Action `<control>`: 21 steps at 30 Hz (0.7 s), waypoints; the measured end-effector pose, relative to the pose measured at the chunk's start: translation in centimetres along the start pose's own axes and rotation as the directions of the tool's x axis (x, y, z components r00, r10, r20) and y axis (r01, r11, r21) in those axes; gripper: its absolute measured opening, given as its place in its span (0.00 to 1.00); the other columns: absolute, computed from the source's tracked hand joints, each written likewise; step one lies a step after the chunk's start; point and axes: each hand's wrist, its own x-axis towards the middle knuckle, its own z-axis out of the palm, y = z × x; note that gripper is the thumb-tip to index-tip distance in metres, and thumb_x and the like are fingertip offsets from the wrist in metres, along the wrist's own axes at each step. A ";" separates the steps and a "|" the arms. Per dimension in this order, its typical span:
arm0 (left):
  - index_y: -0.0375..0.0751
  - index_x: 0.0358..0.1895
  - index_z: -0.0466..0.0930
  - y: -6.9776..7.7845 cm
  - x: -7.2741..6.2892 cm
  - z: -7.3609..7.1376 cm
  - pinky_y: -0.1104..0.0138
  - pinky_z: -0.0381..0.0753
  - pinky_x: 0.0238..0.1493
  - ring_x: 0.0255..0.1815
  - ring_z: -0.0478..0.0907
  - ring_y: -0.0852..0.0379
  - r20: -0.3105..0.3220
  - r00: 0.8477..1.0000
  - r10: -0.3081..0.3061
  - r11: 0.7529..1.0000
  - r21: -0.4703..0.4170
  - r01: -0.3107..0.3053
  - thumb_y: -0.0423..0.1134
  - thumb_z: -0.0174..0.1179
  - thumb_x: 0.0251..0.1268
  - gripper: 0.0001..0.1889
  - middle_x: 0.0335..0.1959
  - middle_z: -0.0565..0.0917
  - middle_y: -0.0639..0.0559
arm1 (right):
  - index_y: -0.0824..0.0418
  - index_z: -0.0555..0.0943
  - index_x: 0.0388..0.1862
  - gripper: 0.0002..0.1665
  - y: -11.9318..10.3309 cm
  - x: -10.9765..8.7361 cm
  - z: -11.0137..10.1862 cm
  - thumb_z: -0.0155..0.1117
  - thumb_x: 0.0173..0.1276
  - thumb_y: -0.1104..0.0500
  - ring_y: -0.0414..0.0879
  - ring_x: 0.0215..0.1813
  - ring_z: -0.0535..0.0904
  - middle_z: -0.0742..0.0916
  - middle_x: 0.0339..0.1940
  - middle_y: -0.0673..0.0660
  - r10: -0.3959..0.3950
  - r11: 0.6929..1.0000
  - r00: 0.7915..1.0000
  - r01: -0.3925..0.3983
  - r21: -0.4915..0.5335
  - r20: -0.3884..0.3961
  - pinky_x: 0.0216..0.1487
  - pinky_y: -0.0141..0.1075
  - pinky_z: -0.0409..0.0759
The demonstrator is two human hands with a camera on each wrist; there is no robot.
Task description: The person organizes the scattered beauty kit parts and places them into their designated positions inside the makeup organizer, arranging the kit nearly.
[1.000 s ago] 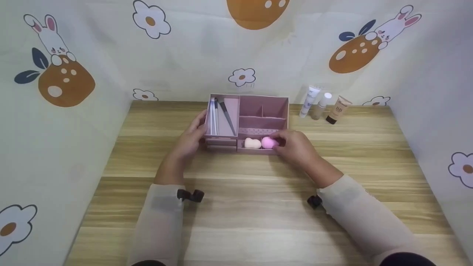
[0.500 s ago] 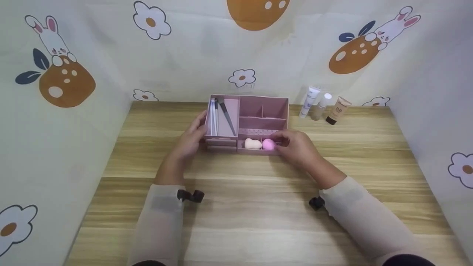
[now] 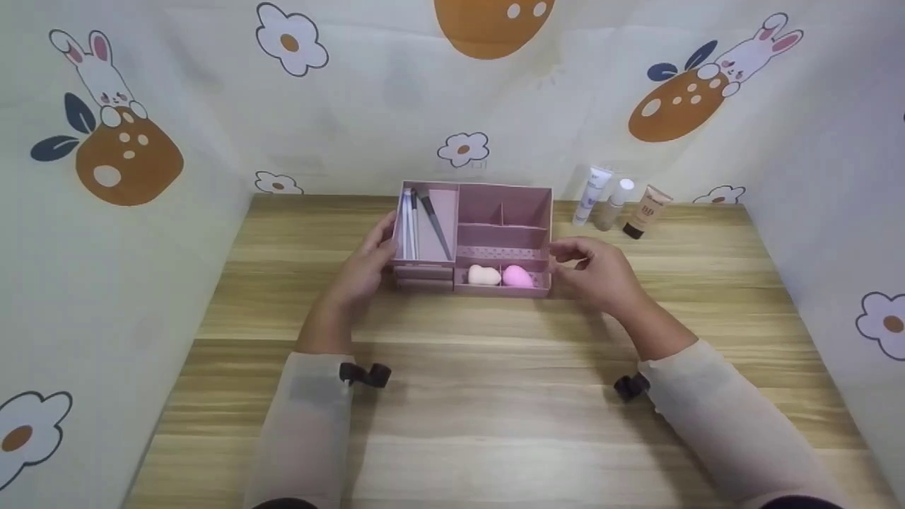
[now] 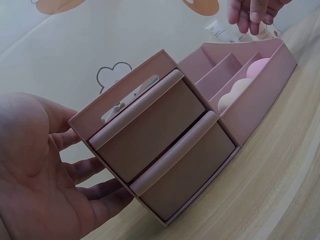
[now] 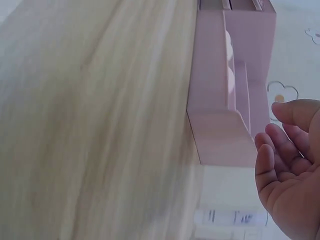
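A pink desktop makeup organizer [image 3: 479, 246] stands on the wooden table. My left hand [image 3: 364, 268] rests against its left side, fingers along the wall. My right hand [image 3: 597, 272] hovers just off the right side, fingers loosely bent and holding nothing. In the front right tray lie a cream makeup sponge [image 3: 484, 275] and a pink makeup sponge [image 3: 517, 276], split by a low divider. Several makeup brushes [image 3: 436, 226] lie in the top left compartment. Below it are two drawers, the upper drawer [image 4: 150, 132] and lower drawer [image 4: 185, 167], both closed in the left wrist view.
Right of the organizer, near the back wall, stand a white tube [image 3: 592, 196], a bottle with a white cap [image 3: 616, 203] and a beige tube with a black cap [image 3: 647, 211]. Patterned cloth [image 3: 375, 106] hangs behind and at both sides of the table [image 3: 481, 396].
My right hand has let go of the pink sponge and moved right, out of the tray. The pink sponge now lies in the tray. My left hand has stayed in place.
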 end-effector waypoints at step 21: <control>0.78 0.84 0.57 0.1 -0.2 0.0 0.50 0.39 0.92 0.92 0.38 0.53 -0.015 0.999 -0.030 1.000 0.002 0.030 0.54 0.46 0.87 0.28 0.91 0.47 0.59 | 0.62 0.85 0.64 0.22 2.5 1.1 -9.3 0.73 0.74 0.56 0.31 0.48 0.83 0.89 0.47 0.45 0.111 0.990 0.950 -0.079 0.120 -0.292 0.50 0.18 0.83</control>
